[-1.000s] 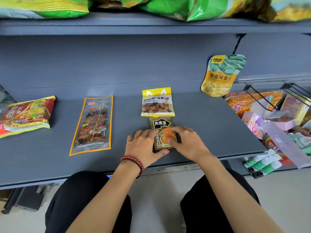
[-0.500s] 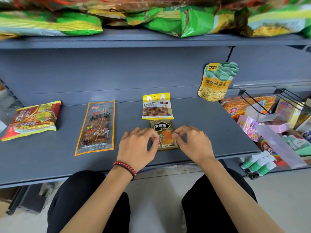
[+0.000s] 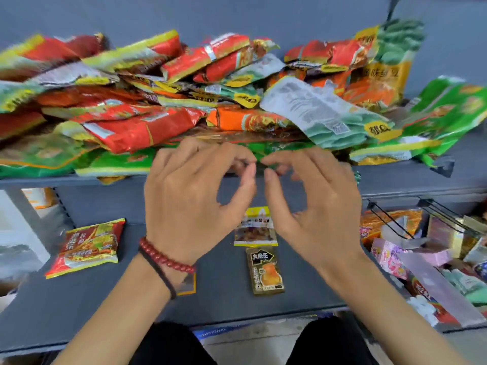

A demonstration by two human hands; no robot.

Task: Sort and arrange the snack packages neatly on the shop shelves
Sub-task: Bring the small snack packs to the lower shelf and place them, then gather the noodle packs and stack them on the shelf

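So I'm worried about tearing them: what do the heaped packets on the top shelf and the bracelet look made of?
Heaped red and green snack packets: likely thin foil-lined plastic film, glossy, with crinkled glints. Dark red beaded bracelet: smooth polished beads, possibly wood or resin.

Your upper pile (image 3: 184, 101): red, orange, green and yellow wrappers, some silver-grey.
Your lower shelf (image 3: 105, 299): plain slate grey.
Your noodle pack (image 3: 87, 247): red with yellow edges.
Your small pouch (image 3: 264, 271): dark olive-gold, black label, orange picture.
Your pouch behind it (image 3: 255, 233): yellow top, brown picture.
Your left wrist bracelet (image 3: 164, 256): dark red beads, beside a black band.
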